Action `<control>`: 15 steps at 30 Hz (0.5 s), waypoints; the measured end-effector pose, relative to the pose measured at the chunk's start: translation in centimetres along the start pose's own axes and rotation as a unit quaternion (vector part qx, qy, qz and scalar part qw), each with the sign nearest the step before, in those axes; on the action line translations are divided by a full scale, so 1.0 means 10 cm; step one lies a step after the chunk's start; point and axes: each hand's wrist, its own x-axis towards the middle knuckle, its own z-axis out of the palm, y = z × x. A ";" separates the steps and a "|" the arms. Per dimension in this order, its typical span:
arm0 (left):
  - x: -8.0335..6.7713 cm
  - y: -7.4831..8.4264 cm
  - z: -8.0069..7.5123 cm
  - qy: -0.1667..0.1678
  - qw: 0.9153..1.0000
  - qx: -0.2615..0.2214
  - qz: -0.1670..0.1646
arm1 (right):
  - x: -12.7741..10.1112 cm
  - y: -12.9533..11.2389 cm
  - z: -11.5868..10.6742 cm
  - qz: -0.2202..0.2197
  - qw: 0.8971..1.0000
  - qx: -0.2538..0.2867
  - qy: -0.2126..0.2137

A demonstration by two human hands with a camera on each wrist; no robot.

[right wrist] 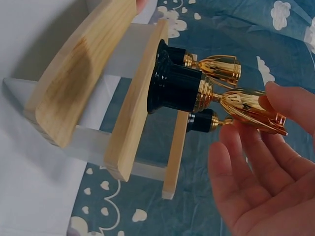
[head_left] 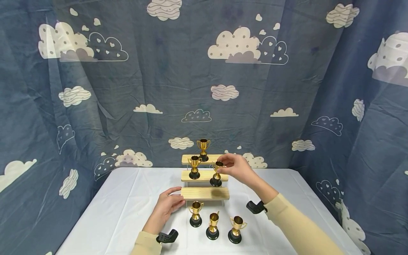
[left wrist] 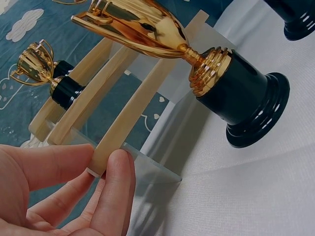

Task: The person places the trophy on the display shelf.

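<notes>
A three-tier wooden shelf stand [head_left: 205, 193] stands at the back of the table. My left hand [head_left: 167, 205] pinches the left end of its lowest board [left wrist: 129, 115] between thumb and fingers. On the right part of the middle board [right wrist: 133, 113], a small gold trophy [head_left: 216, 181] with a black base stands upright. My right hand [head_left: 237, 169] holds that trophy by its cup, thumb on one side and fingers on the other. Another trophy [head_left: 194, 168] stands at the left of the middle board, and one more trophy [head_left: 203, 148] on the top board.
In front of the stand, a trophy [head_left: 196, 214] is close by my left hand; a second trophy [head_left: 212, 226] and a third trophy [head_left: 236, 230] stand to its right. They rest on a white-covered table [head_left: 121, 212]. A cloud-patterned blue curtain [head_left: 178, 78] hangs behind and along the sides.
</notes>
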 end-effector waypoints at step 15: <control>-0.01 0.01 0.00 -0.002 1.000 0.002 0.004 | 0.11 -0.02 0.00 0.001 1.000 -0.015 -0.005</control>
